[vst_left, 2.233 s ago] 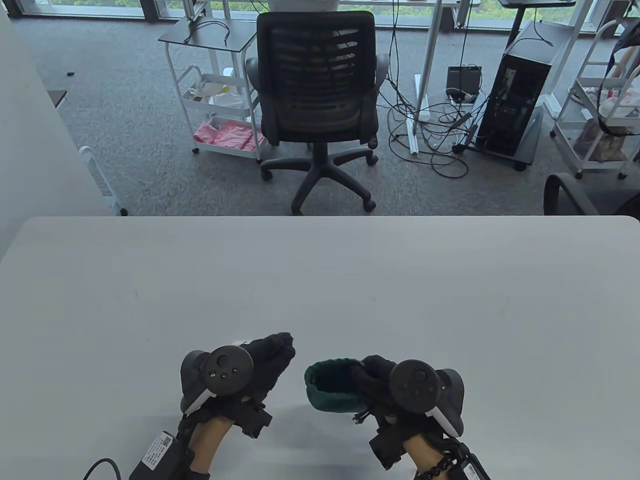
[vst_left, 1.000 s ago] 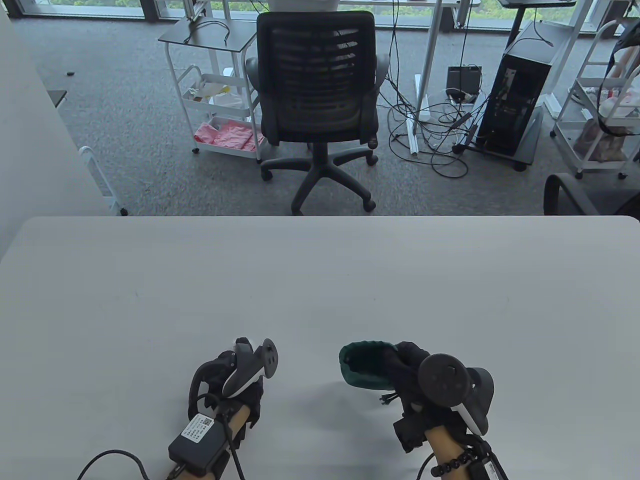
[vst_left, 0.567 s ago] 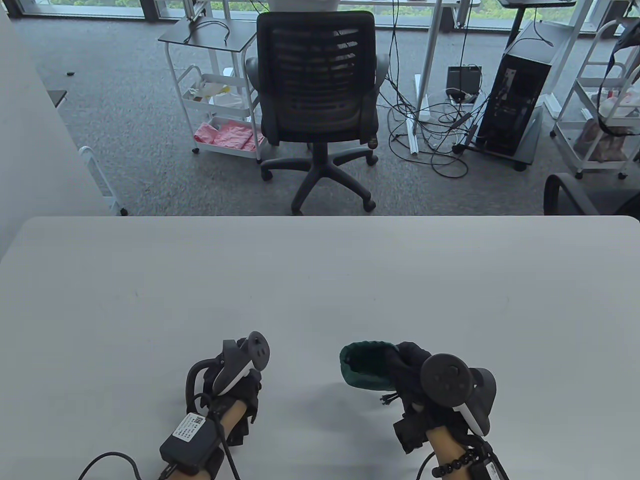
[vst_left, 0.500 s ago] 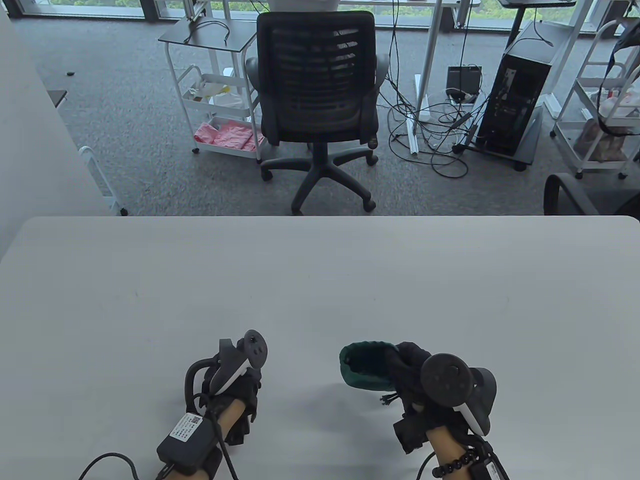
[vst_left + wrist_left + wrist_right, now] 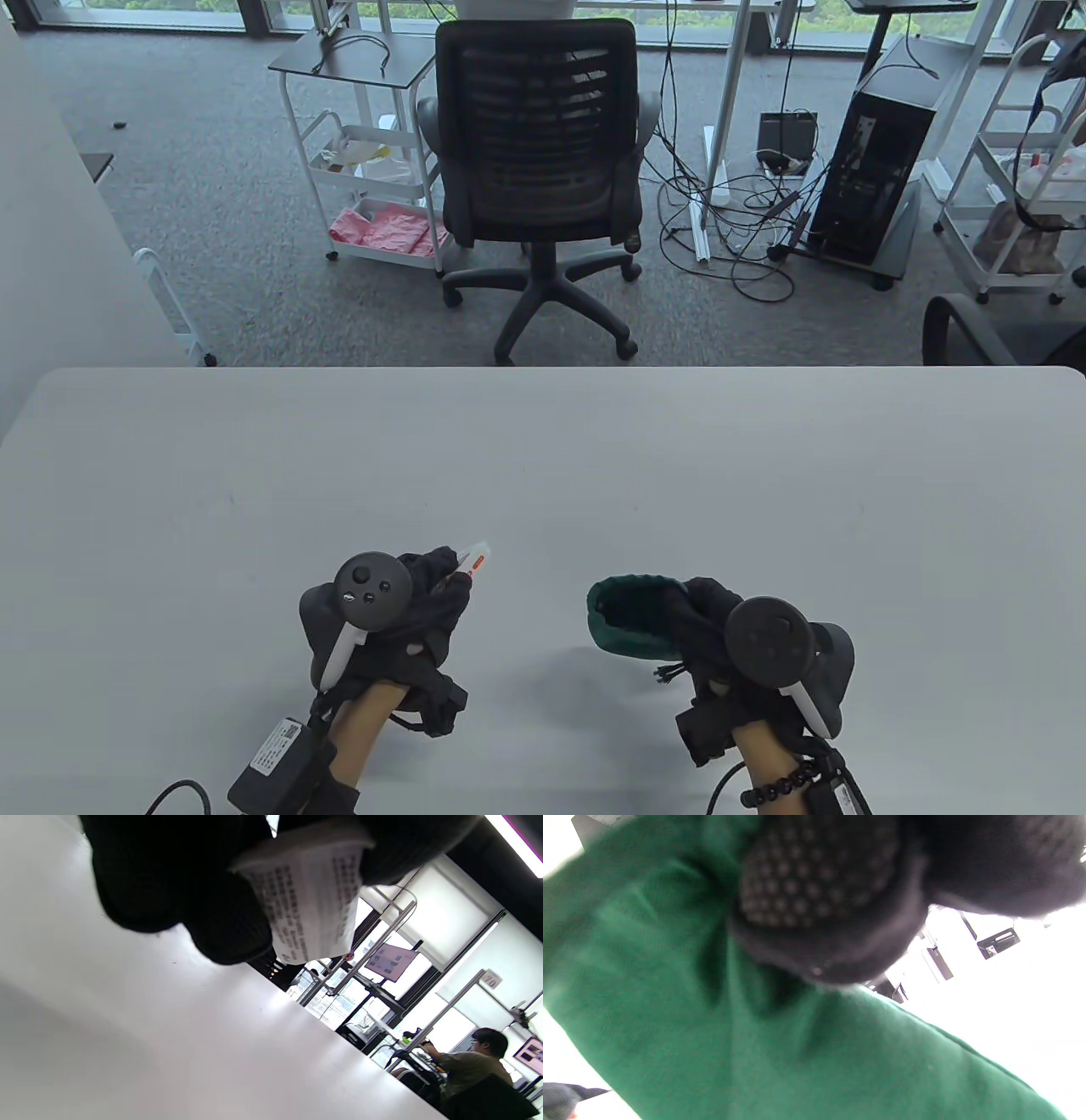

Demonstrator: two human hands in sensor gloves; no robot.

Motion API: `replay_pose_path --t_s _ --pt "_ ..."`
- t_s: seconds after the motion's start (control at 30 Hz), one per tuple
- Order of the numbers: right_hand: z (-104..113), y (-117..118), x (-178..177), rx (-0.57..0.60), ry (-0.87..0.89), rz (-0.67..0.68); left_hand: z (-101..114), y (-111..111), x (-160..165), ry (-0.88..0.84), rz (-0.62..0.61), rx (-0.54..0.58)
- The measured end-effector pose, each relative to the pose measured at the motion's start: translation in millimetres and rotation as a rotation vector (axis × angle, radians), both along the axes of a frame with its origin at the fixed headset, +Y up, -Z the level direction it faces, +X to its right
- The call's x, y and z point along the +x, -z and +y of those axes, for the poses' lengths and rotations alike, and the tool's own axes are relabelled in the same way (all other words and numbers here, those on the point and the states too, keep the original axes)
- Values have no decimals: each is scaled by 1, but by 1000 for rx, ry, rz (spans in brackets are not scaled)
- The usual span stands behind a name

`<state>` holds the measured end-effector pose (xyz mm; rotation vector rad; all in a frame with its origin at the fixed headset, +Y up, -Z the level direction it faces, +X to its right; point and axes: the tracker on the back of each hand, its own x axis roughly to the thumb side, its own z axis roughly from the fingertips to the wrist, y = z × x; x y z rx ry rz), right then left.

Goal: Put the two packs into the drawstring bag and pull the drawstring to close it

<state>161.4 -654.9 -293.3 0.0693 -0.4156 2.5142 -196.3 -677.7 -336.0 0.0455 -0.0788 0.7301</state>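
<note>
My left hand (image 5: 441, 581) grips a small white pack (image 5: 475, 560) with an orange mark; only its tip pokes out past the fingers. In the left wrist view the pack (image 5: 309, 899) shows printed text between the gloved fingers (image 5: 220, 912), above the table. To its right, my right hand (image 5: 700, 607) holds the dark green drawstring bag (image 5: 632, 620) by its rim, mouth open toward the left. The cord ends (image 5: 666, 673) hang under that hand. In the right wrist view a dotted fingertip (image 5: 818, 878) presses into the green cloth (image 5: 755, 1052). No second pack is in sight.
The white table (image 5: 543, 458) stretches far ahead and to both sides. An office chair (image 5: 539, 170) stands beyond its far edge, with carts and a computer tower (image 5: 874, 178) on the floor. A seated person (image 5: 475, 1065) shows far off in the left wrist view.
My left hand turned from lying on its side to tracker-up and moved slightly forward, and the pack's tip now shows. The right hand with the bag shifted right earlier, then stayed.
</note>
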Motion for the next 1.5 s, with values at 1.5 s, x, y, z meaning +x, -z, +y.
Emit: replay_pose_path --t_s 1.5 --pt "-12 4 -21 -118 121 198 42 -32 118 154 -231 268"
